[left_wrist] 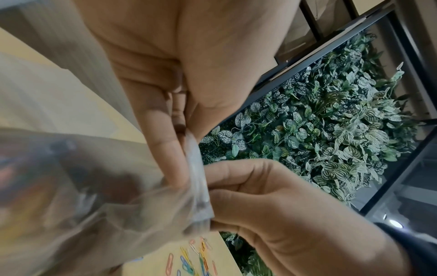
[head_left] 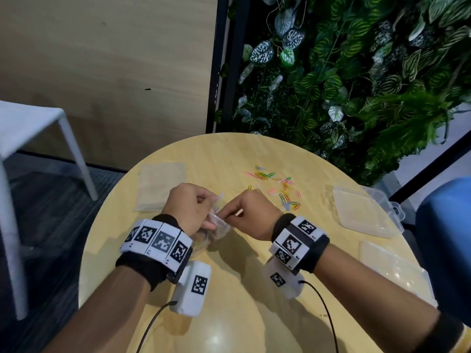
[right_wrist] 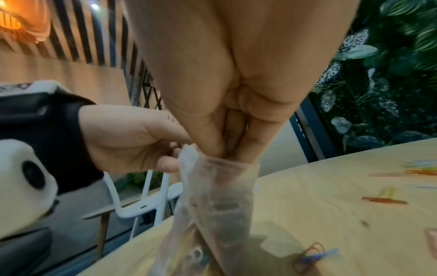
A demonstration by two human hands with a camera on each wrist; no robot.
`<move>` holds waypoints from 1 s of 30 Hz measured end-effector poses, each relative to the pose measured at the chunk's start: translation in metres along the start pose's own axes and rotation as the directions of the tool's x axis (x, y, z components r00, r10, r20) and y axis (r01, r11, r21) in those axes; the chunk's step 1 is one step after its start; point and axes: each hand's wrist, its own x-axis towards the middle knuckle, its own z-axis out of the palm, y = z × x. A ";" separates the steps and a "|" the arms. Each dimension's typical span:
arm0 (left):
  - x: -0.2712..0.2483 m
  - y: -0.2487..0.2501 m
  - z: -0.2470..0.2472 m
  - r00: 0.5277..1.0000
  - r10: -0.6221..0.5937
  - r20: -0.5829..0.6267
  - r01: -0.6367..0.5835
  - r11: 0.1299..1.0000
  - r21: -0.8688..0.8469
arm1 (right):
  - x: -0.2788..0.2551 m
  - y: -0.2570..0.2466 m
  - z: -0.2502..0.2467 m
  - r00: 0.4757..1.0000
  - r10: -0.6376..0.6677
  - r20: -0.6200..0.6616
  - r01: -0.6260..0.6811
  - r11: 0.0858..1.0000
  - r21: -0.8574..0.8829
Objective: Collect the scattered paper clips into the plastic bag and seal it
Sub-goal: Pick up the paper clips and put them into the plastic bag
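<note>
A small clear plastic bag (head_left: 216, 226) is held just above the round wooden table (head_left: 229, 154), between both hands. My left hand (head_left: 205, 208) pinches one side of its top edge; the left wrist view shows the fingers (left_wrist: 165, 149) clamped on the bag's strip (left_wrist: 197, 177). My right hand (head_left: 230, 214) is bunched at the mouth, and in the right wrist view its fingertips (right_wrist: 217, 147) sit inside the bag's rim (right_wrist: 220, 166). Blurred coloured clips lie in the bag's bottom (right_wrist: 196, 255). Several coloured paper clips (head_left: 279, 187) lie scattered beyond my right hand.
Two clear plastic box halves (head_left: 367, 212) (head_left: 392, 266) sit at the table's right edge. A flat pale sheet (head_left: 160, 186) lies at the left. A white chair (head_left: 38, 128) stands left of the table, a plant wall (head_left: 356, 72) behind it.
</note>
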 end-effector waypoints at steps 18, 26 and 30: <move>0.025 -0.011 -0.014 1.000 0.020 -0.020 -0.020 0.999 0.033 | 0.120 0.175 -0.040 0.872 0.489 -0.028 -0.431 0.738 -0.519; 0.020 -0.005 -0.001 1.000 0.018 -0.013 -0.017 0.998 0.065 | 0.104 0.135 -0.011 0.984 0.159 0.080 -0.042 0.644 -0.764; 0.013 0.000 0.000 1.000 0.017 0.000 -0.017 0.995 0.099 | 0.089 0.130 -0.007 0.972 0.236 0.014 -0.170 0.739 -0.652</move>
